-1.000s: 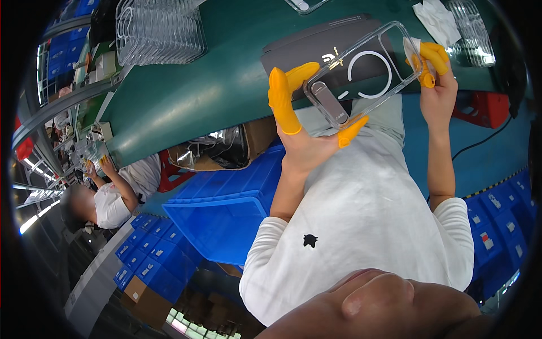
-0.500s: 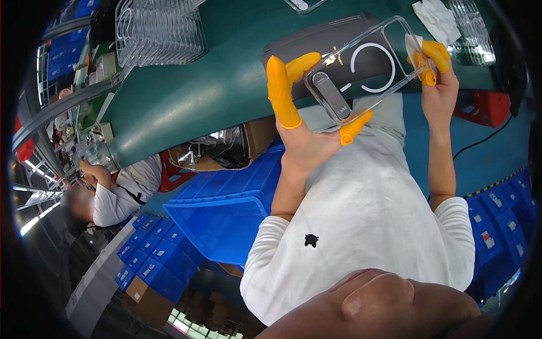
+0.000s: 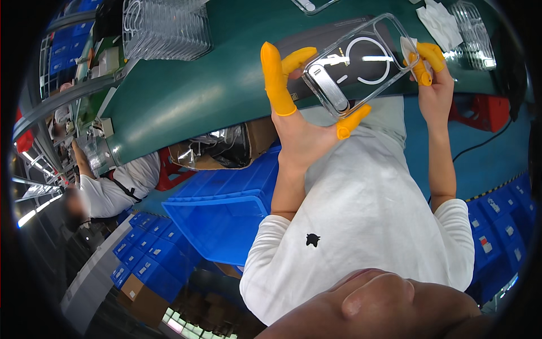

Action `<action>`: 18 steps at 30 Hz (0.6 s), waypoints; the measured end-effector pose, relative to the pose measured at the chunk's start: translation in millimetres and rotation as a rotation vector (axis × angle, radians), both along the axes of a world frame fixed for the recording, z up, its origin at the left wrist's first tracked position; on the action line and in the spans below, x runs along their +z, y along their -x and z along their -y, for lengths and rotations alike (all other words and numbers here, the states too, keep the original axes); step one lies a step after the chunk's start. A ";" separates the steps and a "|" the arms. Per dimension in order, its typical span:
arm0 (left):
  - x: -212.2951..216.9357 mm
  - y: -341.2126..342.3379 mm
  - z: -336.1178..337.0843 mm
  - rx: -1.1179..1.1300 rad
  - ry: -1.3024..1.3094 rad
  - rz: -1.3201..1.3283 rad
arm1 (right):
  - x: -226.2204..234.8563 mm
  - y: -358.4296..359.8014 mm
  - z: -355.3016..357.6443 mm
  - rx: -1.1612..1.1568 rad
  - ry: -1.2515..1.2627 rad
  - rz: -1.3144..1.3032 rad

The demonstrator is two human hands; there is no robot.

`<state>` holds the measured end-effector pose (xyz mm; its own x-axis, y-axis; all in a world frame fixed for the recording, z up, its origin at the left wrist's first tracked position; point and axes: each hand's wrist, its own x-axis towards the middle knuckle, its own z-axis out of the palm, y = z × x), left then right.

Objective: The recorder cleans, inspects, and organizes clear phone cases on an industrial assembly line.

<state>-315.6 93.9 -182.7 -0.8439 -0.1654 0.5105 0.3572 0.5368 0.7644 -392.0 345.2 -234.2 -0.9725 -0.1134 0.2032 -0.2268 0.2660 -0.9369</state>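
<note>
A clear phone case (image 3: 328, 88) with a white ring and a grey strip near one end is held tilted above the table. My left hand (image 3: 296, 133), wearing yellow finger cots, grips its left end, with the thumb at the lower edge and fingers at the upper corner. At the case's right end, my right hand (image 3: 435, 93), also in yellow finger cots, pinches a small white wipe (image 3: 407, 47) against the rim. Behind the case, a flat dark grey sheet or box (image 3: 291, 45) lies on the green table (image 3: 169, 107).
Clear cases stand in a row (image 3: 166, 31) at the back left, with more clear cases (image 3: 474, 37) and crumpled white tissue (image 3: 439, 25) at the back right. Below the table are a cardboard box (image 3: 259, 138) and a blue bin (image 3: 220, 212). A co-worker (image 3: 113, 189) sits at left.
The case has tilted slightly, so light now glares off its ring and strip. Both hands have shifted a little to the left with it. The co-worker's arm has moved.
</note>
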 end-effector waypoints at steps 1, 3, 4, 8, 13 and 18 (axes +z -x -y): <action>0.0 1.4 1.1 0.000 0.014 0.004 | -1.3 1.7 1.0 0.006 0.001 0.001; -0.4 5.4 2.3 0.006 0.005 0.002 | -2.5 6.5 3.2 0.001 -0.003 0.027; -1.0 5.5 2.2 0.009 -0.004 0.002 | -3.7 7.1 4.1 0.012 -0.002 0.024; -3.8 7.3 1.9 0.014 -0.067 0.028 | -5.3 14.4 8.6 -0.020 -0.031 0.034; 10.6 5.3 6.9 0.134 0.102 0.098 | -4.0 30.8 21.6 0.028 0.020 0.011; 8.4 14.9 22.2 0.096 0.156 0.234 | 3.0 37.0 44.3 -0.010 0.061 -0.040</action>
